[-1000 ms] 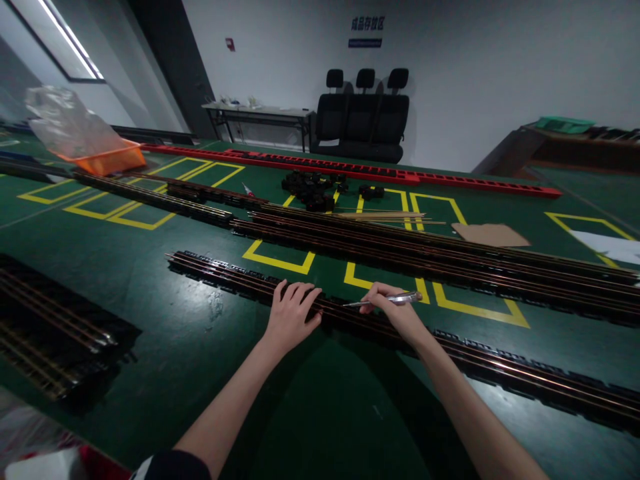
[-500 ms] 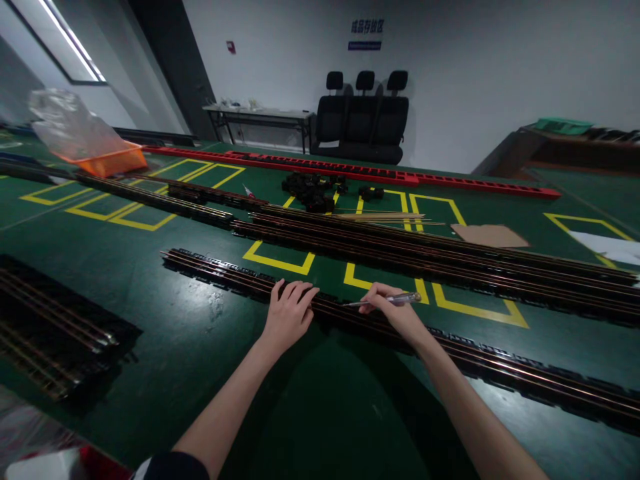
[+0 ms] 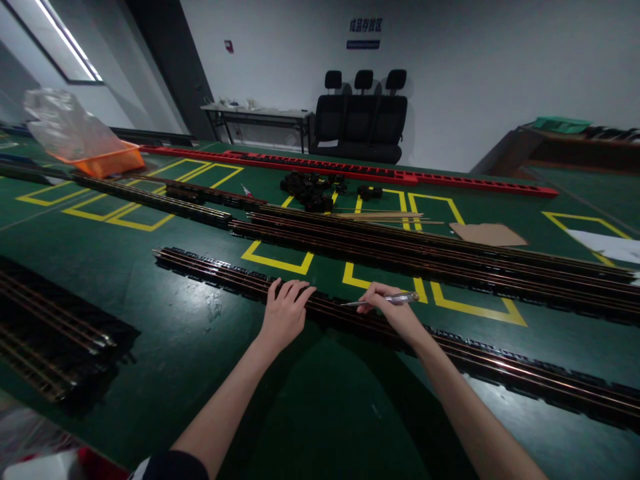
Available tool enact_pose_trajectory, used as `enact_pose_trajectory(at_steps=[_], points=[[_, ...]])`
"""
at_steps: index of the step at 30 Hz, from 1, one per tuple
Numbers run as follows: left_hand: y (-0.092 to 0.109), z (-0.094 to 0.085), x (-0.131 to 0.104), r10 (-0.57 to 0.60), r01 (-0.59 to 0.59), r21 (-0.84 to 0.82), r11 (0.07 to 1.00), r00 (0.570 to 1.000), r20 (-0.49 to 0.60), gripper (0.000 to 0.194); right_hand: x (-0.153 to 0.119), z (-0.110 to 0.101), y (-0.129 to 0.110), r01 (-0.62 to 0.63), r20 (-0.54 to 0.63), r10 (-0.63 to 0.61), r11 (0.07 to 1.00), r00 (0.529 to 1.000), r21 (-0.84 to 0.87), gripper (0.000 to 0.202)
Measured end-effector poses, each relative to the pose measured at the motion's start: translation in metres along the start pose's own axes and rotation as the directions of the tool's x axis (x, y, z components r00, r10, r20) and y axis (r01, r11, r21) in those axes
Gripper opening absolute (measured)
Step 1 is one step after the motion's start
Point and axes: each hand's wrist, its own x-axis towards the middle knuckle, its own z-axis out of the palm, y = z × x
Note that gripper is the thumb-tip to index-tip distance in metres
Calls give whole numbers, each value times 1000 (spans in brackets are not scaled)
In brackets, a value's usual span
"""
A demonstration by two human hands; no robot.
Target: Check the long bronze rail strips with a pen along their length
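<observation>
A long black rail strip (image 3: 480, 360) with copper-coloured rods along its length lies across the near part of the green table. My left hand (image 3: 285, 312) is on its middle, fingers bent over the far edge and thumb on the near side. To the right, my right hand (image 3: 383, 303) is closed around a slim screwdriver (image 3: 400, 298) with a clear handle. Its thin shaft points left, and the tip is at the strip between my hands. Whether the tip touches a rod is too dark to tell.
Several similar rail strips (image 3: 425, 250) lie just beyond, and others (image 3: 50, 307) at the left. Farther back are black parts (image 3: 310, 190), thin rods (image 3: 380, 217), cardboard (image 3: 487, 234), a long red frame (image 3: 465, 184) and an orange basket (image 3: 107, 162) holding a plastic bag.
The rail strip has slid slightly left, and my left hand has shifted left with it. My right hand keeps the screwdriver in nearly the same place.
</observation>
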Motion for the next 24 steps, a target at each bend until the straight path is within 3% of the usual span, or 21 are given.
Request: enact_pose_trajectory(at_steps=[24], points=[[2, -1, 0, 2, -2, -14, 1000, 1000, 12, 42, 4, -7, 8, 26, -22, -26, 1000, 999, -1, 18]])
